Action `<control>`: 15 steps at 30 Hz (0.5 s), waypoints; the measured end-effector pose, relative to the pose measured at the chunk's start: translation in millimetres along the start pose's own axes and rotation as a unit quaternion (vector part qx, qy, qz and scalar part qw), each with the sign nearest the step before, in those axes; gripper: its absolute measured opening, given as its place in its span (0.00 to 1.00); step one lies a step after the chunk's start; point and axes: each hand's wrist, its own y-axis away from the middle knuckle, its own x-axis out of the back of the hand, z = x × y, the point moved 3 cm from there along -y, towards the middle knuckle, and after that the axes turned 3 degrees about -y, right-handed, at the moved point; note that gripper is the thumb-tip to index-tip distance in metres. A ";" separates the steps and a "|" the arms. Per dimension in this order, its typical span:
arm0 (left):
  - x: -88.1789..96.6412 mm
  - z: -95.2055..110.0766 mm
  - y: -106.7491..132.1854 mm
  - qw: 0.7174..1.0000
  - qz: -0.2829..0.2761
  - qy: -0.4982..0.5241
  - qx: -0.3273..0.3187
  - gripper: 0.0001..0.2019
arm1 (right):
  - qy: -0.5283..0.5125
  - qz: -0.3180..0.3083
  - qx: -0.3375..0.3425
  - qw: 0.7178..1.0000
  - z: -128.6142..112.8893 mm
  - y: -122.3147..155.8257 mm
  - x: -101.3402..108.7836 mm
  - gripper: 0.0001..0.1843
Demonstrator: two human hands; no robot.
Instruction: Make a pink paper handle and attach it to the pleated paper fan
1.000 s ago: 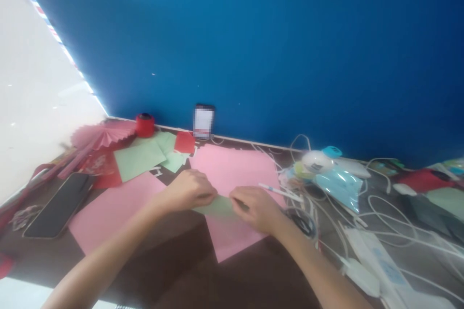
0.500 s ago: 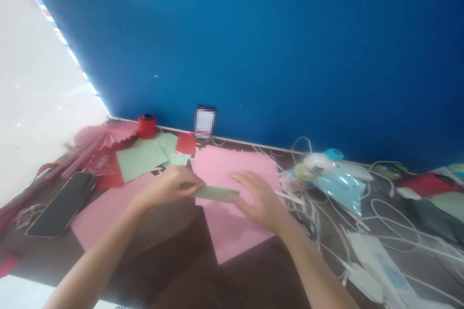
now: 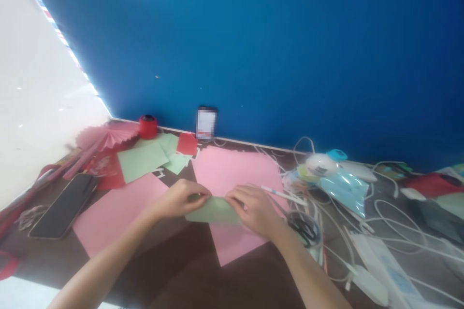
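Observation:
Between my hands is a piece of light green paper, held by its upper edge over the pink sheets. My left hand pinches the paper near its left end, fingers closed. Close by, my right hand pinches the same edge toward the right end. Beneath and behind the hands lie large pink paper sheets, one corner pointing toward me. Another pink sheet rests left of my left hand.
Left: a dark phone, green paper squares, a pink pleated paper fan and a red round container. Right: a pen, black-handled scissors, tangled white cables and a blue plastic packet. A blue wall rises behind.
My right hand has closed onto the green paper's upper edge, beside my left hand. The paper now hangs toward me and shows a broader face.

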 end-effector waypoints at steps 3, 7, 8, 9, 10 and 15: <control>-1.9 -2.6 -0.8 0.999 0.002 0.037 0.014 0.10 | -0.002 0.011 0.008 1.000 1.3 3.5 2.2 0.10; -2.1 -5.5 -2.8 0.997 -0.001 0.075 0.028 0.10 | -0.004 0.004 0.007 1.000 5.4 7.7 4.7 0.10; -1.7 -6.4 -3.3 0.996 0.003 0.082 0.033 0.10 | -0.003 0.006 0.006 1.000 6.5 8.6 6.0 0.10; -1.4 -7.3 -3.6 0.995 0.007 0.089 0.040 0.10 | -0.004 0.010 0.003 1.000 7.6 9.5 7.3 0.10; -1.0 -8.2 -3.8 0.994 0.011 0.094 0.048 0.10 | -0.005 0.015 0.000 1.000 8.5 10.4 8.7 0.10; -0.3 -8.9 -2.3 0.992 -0.001 0.109 0.068 0.10 | -0.011 0.014 -0.009 1.000 10.4 14.6 12.8 0.11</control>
